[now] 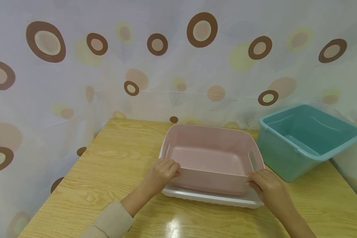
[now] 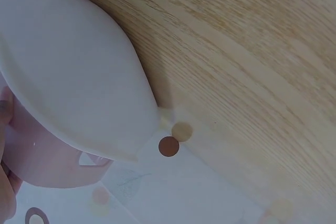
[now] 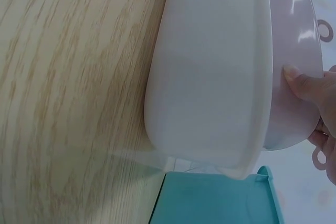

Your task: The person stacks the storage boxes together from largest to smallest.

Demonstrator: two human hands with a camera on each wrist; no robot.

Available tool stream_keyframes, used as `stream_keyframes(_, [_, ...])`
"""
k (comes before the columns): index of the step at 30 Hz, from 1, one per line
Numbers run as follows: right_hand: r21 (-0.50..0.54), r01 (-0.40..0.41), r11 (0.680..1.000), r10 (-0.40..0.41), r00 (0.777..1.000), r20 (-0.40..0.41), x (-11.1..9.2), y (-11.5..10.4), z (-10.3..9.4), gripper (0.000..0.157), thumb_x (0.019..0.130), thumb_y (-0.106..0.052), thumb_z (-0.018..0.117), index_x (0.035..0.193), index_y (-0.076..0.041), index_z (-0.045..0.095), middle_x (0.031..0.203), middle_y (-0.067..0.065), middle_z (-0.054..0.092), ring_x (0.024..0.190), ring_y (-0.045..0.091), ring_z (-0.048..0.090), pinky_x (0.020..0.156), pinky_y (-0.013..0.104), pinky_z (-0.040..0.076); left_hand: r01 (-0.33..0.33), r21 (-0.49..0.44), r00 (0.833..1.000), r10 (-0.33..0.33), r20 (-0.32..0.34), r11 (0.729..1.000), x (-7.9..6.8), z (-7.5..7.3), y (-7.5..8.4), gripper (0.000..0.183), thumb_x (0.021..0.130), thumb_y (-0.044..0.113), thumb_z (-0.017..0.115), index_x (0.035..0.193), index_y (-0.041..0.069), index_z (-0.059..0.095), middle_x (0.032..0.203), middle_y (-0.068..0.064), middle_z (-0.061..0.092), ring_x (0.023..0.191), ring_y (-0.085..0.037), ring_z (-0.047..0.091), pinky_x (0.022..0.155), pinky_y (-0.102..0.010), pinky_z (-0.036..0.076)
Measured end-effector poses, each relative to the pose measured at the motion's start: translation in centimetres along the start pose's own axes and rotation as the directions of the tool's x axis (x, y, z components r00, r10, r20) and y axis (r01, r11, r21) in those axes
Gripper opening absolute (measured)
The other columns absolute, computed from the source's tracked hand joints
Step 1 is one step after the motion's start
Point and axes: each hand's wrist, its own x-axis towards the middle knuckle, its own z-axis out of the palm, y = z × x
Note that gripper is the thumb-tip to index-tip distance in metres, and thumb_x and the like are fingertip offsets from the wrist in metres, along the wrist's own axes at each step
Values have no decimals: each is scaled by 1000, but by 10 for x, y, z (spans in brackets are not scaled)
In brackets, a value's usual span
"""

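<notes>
A pink plastic basin with a handle slot in each short side sits partly inside a white basin on the table. At the near left corner my left hand pinches the pink rim. My right hand grips the same rim at the near right corner, thumb on the outer wall and fingers over the edge. In the right wrist view the pink basin rises above the rim of the white basin. The left wrist view catches only the edge of my left hand.
To the right stands a teal plastic bin, close beside the basins. Bare wood-grain table extends to the left and front. A patterned sheet with brown rings hangs behind and along the sides.
</notes>
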Motion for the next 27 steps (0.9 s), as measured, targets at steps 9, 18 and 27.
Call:
stream_keyframes(9, [-2, 12, 1000, -12, 1000, -18, -2, 1, 2, 50, 94, -44, 37, 80, -4, 65, 72, 2, 62, 70, 20, 56, 72, 27, 41, 9, -23, 1000, -9, 3, 1000, -1, 3, 2, 30, 62, 32, 73, 76, 10, 58, 71, 3, 61, 64, -9, 56, 60, -17, 45])
stream_keyframes(18, [9, 47, 999, -47, 997, -65, -6, 2, 6, 47, 94, -42, 39, 79, -5, 65, 71, 2, 63, 68, 21, 56, 75, 24, 39, 1, -37, 1000, -1, -16, 999, -4, 4, 6, 23, 68, 30, 69, 74, 10, 57, 68, 4, 59, 60, -8, 54, 57, -16, 43])
stream_keyframes(27, [13, 20, 1000, -19, 999, -51, -8, 1, 6, 48, 94, -42, 38, 78, -5, 64, 71, 2, 62, 70, 20, 55, 78, 21, 37, 16, -41, 1000, -17, -27, 999, -4, 7, 7, 22, 70, 30, 67, 73, 10, 57, 67, 4, 58, 59, -8, 53, 55, -17, 42])
